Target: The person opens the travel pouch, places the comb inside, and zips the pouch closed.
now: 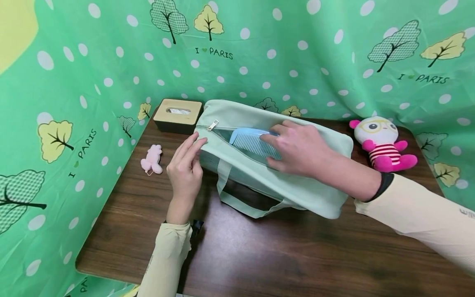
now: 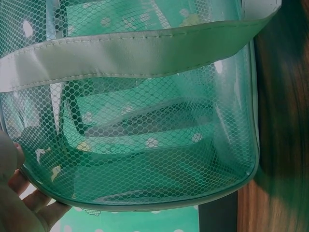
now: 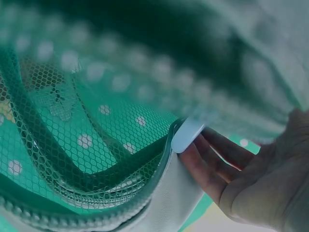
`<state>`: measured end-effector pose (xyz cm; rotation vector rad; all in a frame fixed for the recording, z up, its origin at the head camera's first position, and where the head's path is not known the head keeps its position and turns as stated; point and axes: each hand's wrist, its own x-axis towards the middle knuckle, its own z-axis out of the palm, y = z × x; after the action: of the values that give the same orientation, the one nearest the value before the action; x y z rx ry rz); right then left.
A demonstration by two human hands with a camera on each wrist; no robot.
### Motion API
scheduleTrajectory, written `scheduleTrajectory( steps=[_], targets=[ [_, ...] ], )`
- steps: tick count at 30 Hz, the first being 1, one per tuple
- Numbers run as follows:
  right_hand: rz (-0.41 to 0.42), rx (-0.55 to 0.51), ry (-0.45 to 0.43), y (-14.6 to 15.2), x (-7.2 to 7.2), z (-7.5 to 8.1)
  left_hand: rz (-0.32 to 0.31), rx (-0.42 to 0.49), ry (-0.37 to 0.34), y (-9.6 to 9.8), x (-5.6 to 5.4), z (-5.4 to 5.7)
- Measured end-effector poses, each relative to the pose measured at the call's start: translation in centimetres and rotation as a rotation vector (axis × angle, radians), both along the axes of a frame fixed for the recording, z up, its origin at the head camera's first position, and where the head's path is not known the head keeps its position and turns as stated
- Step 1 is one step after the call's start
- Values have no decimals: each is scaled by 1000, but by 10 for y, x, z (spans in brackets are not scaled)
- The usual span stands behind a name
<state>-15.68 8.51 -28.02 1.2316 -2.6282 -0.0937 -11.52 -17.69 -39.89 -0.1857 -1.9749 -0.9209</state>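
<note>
A pale green zip bag (image 1: 315,194) with clear mesh sides lies on the table, its top zip partly undone. At the opening, my right hand (image 1: 300,148) pinches a light blue comb (image 1: 246,138), which lies teeth toward me across the gap. In the right wrist view, the comb's rounded end (image 3: 187,135) shows between the fingers and the bag's rim. My left hand (image 1: 185,169) holds the bag's left corner, with its fingers over the edge near the metal zip pull (image 1: 213,125). The left wrist view shows those fingers (image 2: 36,200) at the mesh panel's edge.
Behind the left corner stands a tissue box (image 1: 178,112) with a wooden lid. A small pink plush (image 1: 152,159) lies to the left, and a pink-and-white plush toy (image 1: 384,144) sits at the right. The bag's strap handle (image 1: 241,206) droops toward me. Green patterned cloth (image 1: 259,62) surrounds the table.
</note>
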Motion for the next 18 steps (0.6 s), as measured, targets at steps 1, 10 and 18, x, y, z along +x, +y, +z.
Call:
scheduleTrajectory(
  steps=[1, 10, 18],
  targets=[
    [-1, 0, 0, 0, 0, 0, 0, 0, 0, 0, 0, 0],
    [-5, -23, -11, -1, 0, 2, 2, -2, 1, -1, 1, 0],
    [-52, -78, -80, -6, -4, 9, 7, -15, 6, -1, 0, 0]
  ],
)
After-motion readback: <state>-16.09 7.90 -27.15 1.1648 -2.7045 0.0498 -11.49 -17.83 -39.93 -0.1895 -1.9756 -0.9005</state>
